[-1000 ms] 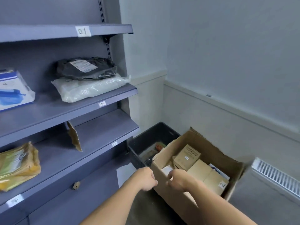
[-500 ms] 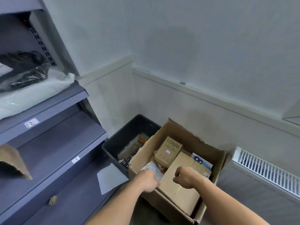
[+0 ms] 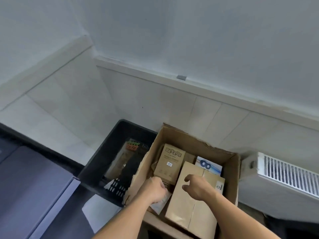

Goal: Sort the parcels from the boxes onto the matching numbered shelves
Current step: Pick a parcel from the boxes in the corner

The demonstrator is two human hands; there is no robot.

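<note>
Shelf (image 3: 34, 187) cut by left edge, packet (image 3: 158, 205) half hidden under left hand (image 3: 155, 188)

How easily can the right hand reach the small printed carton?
Probably yes: the right hand hovers open above the large brown parcel, and the printed carton stands uncovered just beyond.

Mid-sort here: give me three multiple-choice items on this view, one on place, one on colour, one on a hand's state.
1. Relative to the cardboard box, the black crate sits: A inside it; B to its left; C behind it.
2. The picture box in the far right corner is: A red; B green; C white and blue.
3. The right hand: A holds nothing; B grips the crate; C grips the picture box.
B: the crate stands beside the box's left wall. C: white with blue print. A: its fingers hover empty over the large brown parcel.
</note>
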